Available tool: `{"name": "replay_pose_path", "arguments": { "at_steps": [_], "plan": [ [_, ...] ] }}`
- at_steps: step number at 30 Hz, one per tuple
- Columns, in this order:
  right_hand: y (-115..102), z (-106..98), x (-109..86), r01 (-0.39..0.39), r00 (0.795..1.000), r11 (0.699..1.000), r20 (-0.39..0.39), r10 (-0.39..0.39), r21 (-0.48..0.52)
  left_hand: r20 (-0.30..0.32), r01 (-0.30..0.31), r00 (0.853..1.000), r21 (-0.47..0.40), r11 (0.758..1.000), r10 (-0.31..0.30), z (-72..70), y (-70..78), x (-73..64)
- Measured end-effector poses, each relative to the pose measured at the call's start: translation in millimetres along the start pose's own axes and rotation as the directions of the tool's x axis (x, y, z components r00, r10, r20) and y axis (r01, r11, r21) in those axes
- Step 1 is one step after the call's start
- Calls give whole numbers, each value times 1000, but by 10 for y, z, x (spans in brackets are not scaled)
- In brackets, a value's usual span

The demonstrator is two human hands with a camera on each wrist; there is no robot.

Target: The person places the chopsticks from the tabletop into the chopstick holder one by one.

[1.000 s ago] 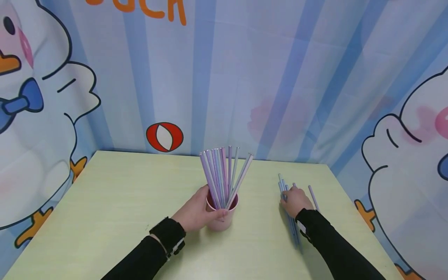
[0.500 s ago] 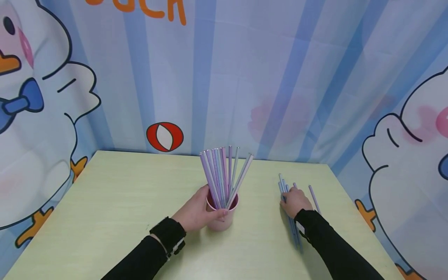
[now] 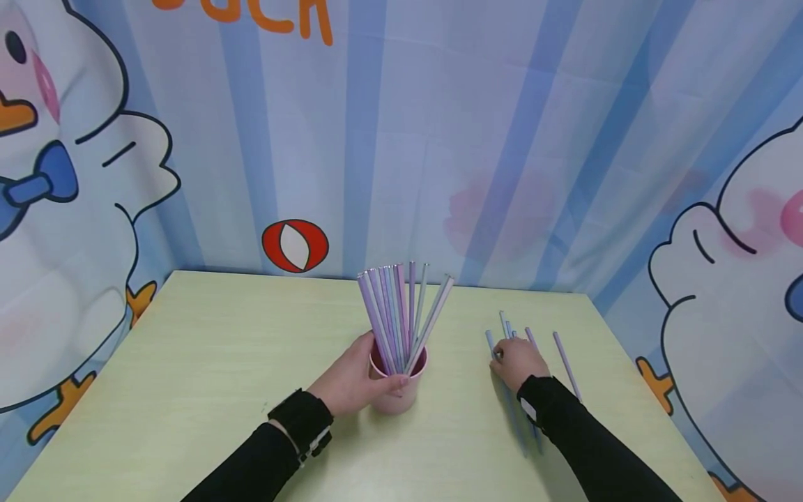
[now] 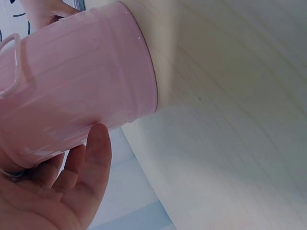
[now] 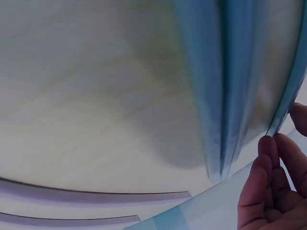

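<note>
My left hand (image 3: 348, 382) holds a pink cup (image 3: 396, 403) upright on the table, thumb across the near side of its rim. In the left wrist view, fingers (image 4: 98, 148) rest against the cup's wall, and its handle shows at the left edge. Several purple, pink and blue drinking straws (image 3: 392, 314) stand fanned out in the cup. To the right, my right hand (image 3: 522, 364) pinches one blue straw (image 5: 291, 91) between thumb and fingertips. Beside it lie other blue straws (image 5: 230, 91), partly hidden under that hand in the head view.
Two purple straws lie right of the right hand, a nearer one (image 3: 530, 337) and an outer one (image 3: 566, 362). The pale wooden table (image 3: 251, 335) ends at a blue striped curtain (image 3: 401, 139) with cartoon ducks on both sides.
My right hand has moved slightly left, drawing one blue straw apart from the other blue straws. The left hand and the cup have stayed in place.
</note>
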State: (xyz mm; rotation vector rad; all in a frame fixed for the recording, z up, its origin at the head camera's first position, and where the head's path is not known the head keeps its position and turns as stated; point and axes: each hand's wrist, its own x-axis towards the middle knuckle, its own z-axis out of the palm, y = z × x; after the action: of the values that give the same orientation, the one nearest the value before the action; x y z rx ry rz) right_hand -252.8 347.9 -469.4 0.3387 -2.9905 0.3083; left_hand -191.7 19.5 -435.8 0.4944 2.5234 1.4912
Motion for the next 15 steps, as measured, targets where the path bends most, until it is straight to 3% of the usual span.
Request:
{"name": "replay_pose_path", "arguments": {
  "at_steps": [8, 15],
  "plan": [
    [-167, 7, 11, -69, 996, 995, 68, 64, 68, -1, -6, 1000, -3, 1000, 6, -3, -5, 0],
    [-197, 97, 62, -97, 994, 991, 54, 93, 95, 1, -16, 1000, -7, 1000, 16, 1, -22, -1]
  ]
}}
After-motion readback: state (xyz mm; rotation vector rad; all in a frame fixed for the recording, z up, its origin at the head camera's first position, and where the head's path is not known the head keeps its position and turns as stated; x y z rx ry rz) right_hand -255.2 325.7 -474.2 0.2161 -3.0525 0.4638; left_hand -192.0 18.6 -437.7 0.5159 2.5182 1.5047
